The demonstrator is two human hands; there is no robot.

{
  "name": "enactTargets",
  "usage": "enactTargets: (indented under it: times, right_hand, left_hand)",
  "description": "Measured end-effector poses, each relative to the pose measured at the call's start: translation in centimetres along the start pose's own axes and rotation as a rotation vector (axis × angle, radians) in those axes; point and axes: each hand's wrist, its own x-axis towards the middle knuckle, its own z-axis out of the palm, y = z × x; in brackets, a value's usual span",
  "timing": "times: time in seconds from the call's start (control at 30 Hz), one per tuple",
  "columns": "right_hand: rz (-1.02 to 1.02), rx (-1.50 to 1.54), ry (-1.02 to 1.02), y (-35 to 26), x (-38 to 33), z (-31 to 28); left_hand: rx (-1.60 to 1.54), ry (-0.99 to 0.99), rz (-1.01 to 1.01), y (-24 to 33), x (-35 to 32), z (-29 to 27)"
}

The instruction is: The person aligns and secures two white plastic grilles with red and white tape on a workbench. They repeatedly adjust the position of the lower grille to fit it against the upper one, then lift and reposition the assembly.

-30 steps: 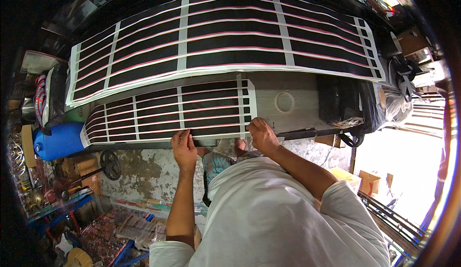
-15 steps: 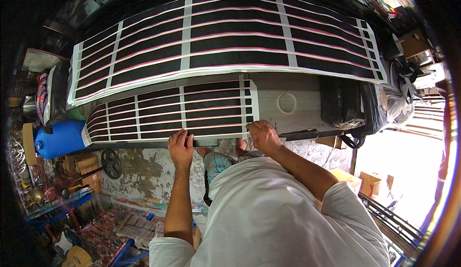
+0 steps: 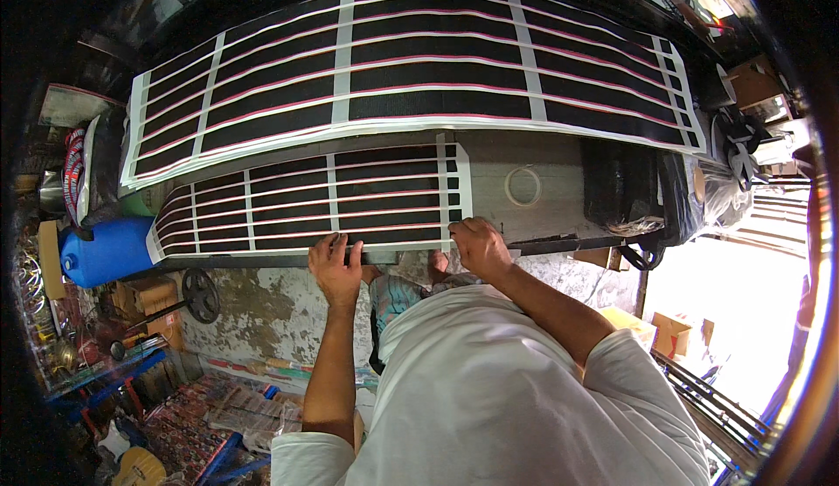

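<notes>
A long sheet [image 3: 384, 183] with black panels divided by white and thin red lines lies along the bench's near edge. My left hand [image 3: 336, 269] is on its near edge, fingers apart, holding nothing. At the sheet's near right corner, my right hand [image 3: 481, 248] is closed, fingertips pressed together. What they pinch, if anything, is hidden. Beside them a narrow pale strip [image 3: 443, 164] crosses the sheet from far to near and sticks out past both edges. Farther back lies a larger stack of similar printed sheets [image 3: 428, 75].
A pale ring [image 3: 523, 186] rests on the grey bench top [image 3: 559, 167] right of the sheet. Dark plastic-wrapped bundles [image 3: 625, 190] stand farther right. A blue plastic container [image 3: 109, 253] is at the left end. Below it are a black handwheel [image 3: 201, 296] and cardboard boxes [image 3: 149, 298].
My left hand has shifted slightly right along the sheet's near edge, its fingers spreading a little. My right hand stays at the corner, nearly unmoved.
</notes>
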Motion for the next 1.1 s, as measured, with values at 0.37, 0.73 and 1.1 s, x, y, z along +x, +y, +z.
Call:
enactTargets:
  times: [0.37,0.73,1.1]
  right_hand:
    - [-0.029,-0.071,0.027,-0.1,-0.2,0.3]
    - [-0.004,-0.119,0.018,-0.6,0.0,0.3]
    - [0.030,-0.076,0.056,-0.1,0.0,0.8]
  left_hand:
    - [-0.185,-0.023,0.033,2.0,-0.1,1.2]
    - [-0.300,-0.127,0.125,3.9,0.8,1.7]
    - [-0.396,-0.214,0.192,6.0,1.0,2.9]
